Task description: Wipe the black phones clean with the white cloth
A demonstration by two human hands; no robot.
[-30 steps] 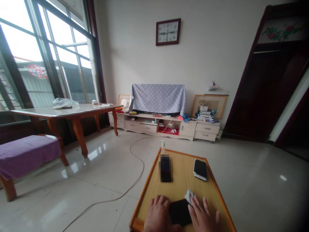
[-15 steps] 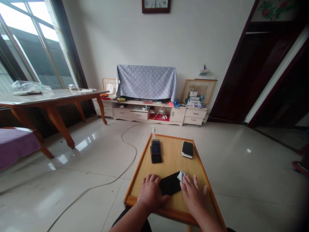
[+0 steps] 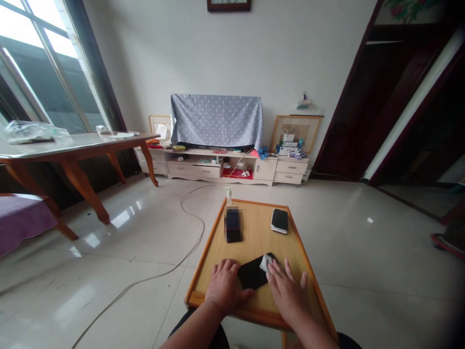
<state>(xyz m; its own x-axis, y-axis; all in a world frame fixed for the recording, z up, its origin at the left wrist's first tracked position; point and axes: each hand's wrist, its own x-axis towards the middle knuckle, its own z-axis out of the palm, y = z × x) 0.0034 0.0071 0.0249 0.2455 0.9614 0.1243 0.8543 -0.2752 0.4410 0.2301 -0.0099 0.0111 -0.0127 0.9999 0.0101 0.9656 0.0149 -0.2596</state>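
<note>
A black phone [image 3: 252, 274] lies face up near the front of a small wooden table [image 3: 254, 242]. My left hand [image 3: 224, 286] rests on the table and holds the phone's left edge with bent fingers. My right hand [image 3: 286, 291] lies flat with fingers spread, pressing a small white wipe [image 3: 265, 262] onto the phone's upper right corner. Farther back on the table lie a second dark phone [image 3: 233, 224] at the left and a third phone with a pale rim [image 3: 279, 220] at the right. A small clear pump bottle [image 3: 228, 195] stands at the far left corner.
A white cable [image 3: 189, 242] runs over the tiled floor left of the small table. A long low cabinet [image 3: 221, 167] with a screen under a dotted cloth [image 3: 217, 121] stands at the far wall. A large wooden table [image 3: 72, 150] and purple bench [image 3: 22, 220] are at left.
The view has tilted downward, so my forearms now show. My right hand with the wipe has shifted slightly left across the phone; my left hand stays on the phone's edge.
</note>
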